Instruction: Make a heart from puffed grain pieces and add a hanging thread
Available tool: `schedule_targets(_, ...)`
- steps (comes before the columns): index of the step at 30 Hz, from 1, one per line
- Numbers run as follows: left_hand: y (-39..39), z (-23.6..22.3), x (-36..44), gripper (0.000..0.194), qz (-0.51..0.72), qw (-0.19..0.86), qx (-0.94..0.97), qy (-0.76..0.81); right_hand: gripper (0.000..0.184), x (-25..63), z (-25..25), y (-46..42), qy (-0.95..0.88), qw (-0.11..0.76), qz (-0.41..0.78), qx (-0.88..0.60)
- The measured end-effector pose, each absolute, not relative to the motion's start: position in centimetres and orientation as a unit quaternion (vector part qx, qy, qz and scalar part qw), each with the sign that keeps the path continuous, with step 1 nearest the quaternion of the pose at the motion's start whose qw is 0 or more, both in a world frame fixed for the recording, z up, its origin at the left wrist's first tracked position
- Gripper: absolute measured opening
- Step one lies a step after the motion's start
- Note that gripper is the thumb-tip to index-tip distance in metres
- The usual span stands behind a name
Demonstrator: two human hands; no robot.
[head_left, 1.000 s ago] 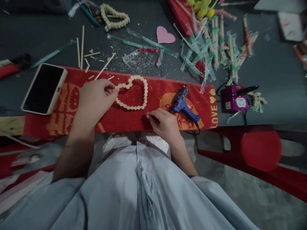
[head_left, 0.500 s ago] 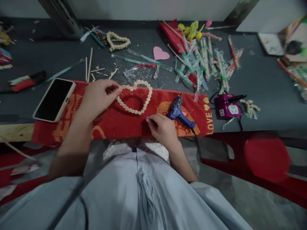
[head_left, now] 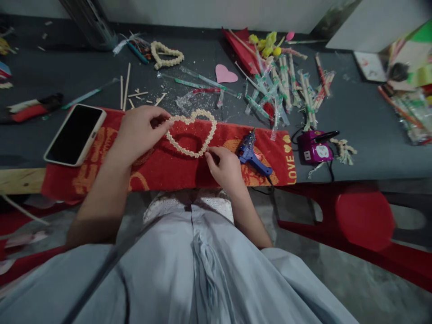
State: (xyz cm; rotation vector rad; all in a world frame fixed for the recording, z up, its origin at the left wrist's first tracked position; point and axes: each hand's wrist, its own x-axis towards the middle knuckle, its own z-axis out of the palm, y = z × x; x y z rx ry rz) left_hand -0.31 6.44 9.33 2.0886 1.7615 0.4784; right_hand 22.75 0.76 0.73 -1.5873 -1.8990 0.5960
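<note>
A cream heart-shaped frame (head_left: pixel 215 130) with a bumpy edge, seemingly built of small pale pieces, is held slightly above a red towel (head_left: pixel 162 175). My left hand (head_left: pixel 141 132) pinches its upper left side between thumb and fingers. At its lower right edge is my right hand (head_left: pixel 224 166), thumb and forefinger closed together at the rim. Whatever those fingertips hold is too small to make out. Just right of that hand a blue glue gun (head_left: pixel 251 155) lies on the towel.
A phone (head_left: pixel 76 135) lies on the towel's left end. Behind are thin sticks (head_left: pixel 126 85), another cream heart (head_left: pixel 165 63), a pink paper heart (head_left: pixel 226 74) and many wrapped sticks (head_left: pixel 285 81). A purple box (head_left: pixel 315 148) stands right, pliers (head_left: pixel 33 108) left. A red stool (head_left: pixel 364 216) is below.
My right hand has moved up from the towel to the heart's lower right edge. The left hand keeps its pinch on the heart. The view has shifted slightly.
</note>
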Motion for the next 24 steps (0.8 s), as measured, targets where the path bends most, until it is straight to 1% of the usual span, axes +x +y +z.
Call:
schedule_targets(4,6.7,9.2,-0.3,0.047,0.167,0.184,0.739,0.627,0.023,22.6,0.4,1.0,-0.709,0.305,0.222,-0.595)
schedule_targets(7,7.1,9.0,-0.3,0.045,0.163,0.185,0.737,0.629,0.023,22.4,0.3,1.2,-0.708,0.312,0.227,-0.591)
schedule_targets(10,7.5,8.8,-0.4,0.043,0.168,0.184,0.737,0.629,0.024,22.3,0.3,1.4,-0.708,0.312,0.231,-0.590)
schedule_targets(20,8.9,8.9,-1.0,0.046,0.171,0.202,0.731,0.629,0.025,22.0,0.6,2.4,-0.703,0.317,0.238,-0.590)
schedule_targets(24,9.9,8.3,-1.6,0.041,0.197,0.195,0.728,0.627,0.026,21.8,0.5,2.8,-0.685,0.349,0.266,-0.581)
